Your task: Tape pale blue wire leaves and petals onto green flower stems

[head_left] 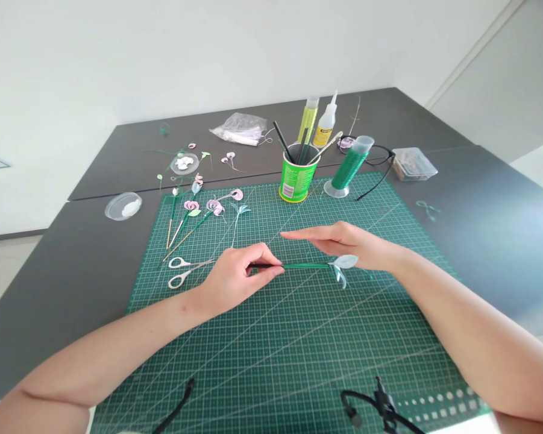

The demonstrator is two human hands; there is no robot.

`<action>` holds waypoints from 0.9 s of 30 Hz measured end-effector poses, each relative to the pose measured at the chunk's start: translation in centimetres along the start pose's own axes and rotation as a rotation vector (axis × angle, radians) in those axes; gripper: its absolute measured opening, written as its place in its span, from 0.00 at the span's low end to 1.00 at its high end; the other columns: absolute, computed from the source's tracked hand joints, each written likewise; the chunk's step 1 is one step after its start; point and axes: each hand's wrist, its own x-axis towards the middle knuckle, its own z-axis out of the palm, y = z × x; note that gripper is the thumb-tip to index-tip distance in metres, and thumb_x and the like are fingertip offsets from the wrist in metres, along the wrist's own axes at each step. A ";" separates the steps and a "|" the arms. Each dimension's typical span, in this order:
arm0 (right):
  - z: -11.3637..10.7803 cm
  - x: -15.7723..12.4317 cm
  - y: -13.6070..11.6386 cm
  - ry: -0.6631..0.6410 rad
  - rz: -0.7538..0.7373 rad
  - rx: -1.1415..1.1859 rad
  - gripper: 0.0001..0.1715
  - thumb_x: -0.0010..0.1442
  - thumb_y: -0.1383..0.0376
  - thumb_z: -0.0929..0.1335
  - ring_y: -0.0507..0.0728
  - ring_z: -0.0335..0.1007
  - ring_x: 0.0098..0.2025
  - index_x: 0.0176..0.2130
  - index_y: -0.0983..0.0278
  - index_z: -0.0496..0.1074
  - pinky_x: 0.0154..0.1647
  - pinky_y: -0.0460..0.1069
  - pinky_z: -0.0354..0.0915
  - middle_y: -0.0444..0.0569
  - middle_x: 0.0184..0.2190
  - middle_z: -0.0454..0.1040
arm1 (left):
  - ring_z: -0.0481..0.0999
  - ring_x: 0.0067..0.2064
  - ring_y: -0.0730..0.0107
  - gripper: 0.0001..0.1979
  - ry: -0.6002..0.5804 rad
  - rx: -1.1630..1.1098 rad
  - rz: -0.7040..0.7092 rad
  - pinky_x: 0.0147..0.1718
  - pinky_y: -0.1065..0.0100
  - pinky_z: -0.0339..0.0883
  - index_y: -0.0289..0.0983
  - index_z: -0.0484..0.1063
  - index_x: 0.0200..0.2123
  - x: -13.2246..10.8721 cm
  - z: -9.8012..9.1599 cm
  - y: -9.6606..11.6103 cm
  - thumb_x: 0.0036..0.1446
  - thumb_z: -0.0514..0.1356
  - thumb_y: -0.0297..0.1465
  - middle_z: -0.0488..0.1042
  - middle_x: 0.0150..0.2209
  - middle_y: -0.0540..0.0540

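Note:
My left hand (244, 274) pinches a thin stem (305, 266) between thumb and fingers. Green wrapping covers the stem's visible length, and its near-hand part looks dark. At its right end sit pale blue petals (345, 261), one broad and some narrow ones hanging below. Just beyond the stem, my right hand (338, 236) is stretched out flat, fingers pointing left and together, holding nothing I can see. White-handled scissors (179, 271) lie left of my left hand on the green cutting mat (262, 355), their blades reaching toward it. A small blue flower piece (239, 210) lies behind that hand.
Several flower stems (190, 226) lie at the mat's back left. A green can (297, 181) of tools, a green thread spool (351, 166), a glue bottle (325, 125), eyeglasses (379, 158) and a clear box (414, 164) stand or lie farther back. A plastic bag (239, 128) lies behind.

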 end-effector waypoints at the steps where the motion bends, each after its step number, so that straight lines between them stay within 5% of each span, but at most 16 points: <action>1: 0.0 0.0 0.1 -0.003 0.011 0.001 0.32 0.72 0.68 0.60 0.52 0.37 0.25 0.71 0.63 0.66 0.28 0.50 0.43 0.36 0.23 0.38 | 0.82 0.33 0.75 0.04 0.013 0.018 0.021 0.31 0.75 0.73 0.38 0.78 0.36 0.0 0.0 0.0 0.64 0.68 0.25 0.84 0.33 0.52; 10: 0.0 -0.1 0.3 -0.053 0.055 -0.130 0.50 0.53 0.79 0.59 0.52 0.37 0.26 0.72 0.60 0.65 0.29 0.50 0.41 0.37 0.23 0.38 | 0.80 0.32 0.77 0.06 0.090 0.119 0.119 0.32 0.76 0.72 0.39 0.78 0.36 0.0 -0.1 -0.1 0.61 0.70 0.23 0.83 0.33 0.54; 16: 0.2 0.2 -0.1 -0.079 0.076 -0.262 0.39 0.63 0.75 0.59 0.51 0.39 0.23 0.70 0.62 0.68 0.27 0.49 0.43 0.35 0.19 0.42 | 0.83 0.35 0.75 0.05 0.107 0.155 0.155 0.34 0.75 0.74 0.40 0.80 0.41 0.0 0.0 -0.1 0.64 0.69 0.24 0.85 0.37 0.53; 21: 0.4 0.3 -0.4 -0.097 0.077 -0.272 0.41 0.62 0.75 0.58 0.52 0.39 0.23 0.71 0.62 0.67 0.27 0.49 0.44 0.34 0.19 0.41 | 0.83 0.34 0.72 0.03 0.098 0.226 0.216 0.37 0.71 0.77 0.40 0.82 0.43 0.0 -0.1 -0.3 0.68 0.66 0.29 0.86 0.36 0.51; 24: 0.0 0.3 -0.3 -0.035 0.101 -0.226 0.41 0.62 0.74 0.59 0.52 0.46 0.23 0.71 0.59 0.68 0.27 0.48 0.49 0.38 0.21 0.57 | 0.83 0.35 0.71 0.04 0.084 0.250 0.226 0.38 0.69 0.77 0.40 0.82 0.43 0.0 -0.2 -0.5 0.69 0.65 0.31 0.86 0.35 0.50; 27: -1.0 0.2 -0.1 0.044 0.143 -0.156 0.29 0.69 0.67 0.60 0.53 0.63 0.30 0.63 0.58 0.78 0.32 0.49 0.58 0.48 0.36 0.77 | 0.84 0.36 0.70 0.05 0.053 0.310 0.258 0.38 0.69 0.78 0.40 0.82 0.43 0.0 -0.2 -0.7 0.70 0.64 0.30 0.86 0.36 0.50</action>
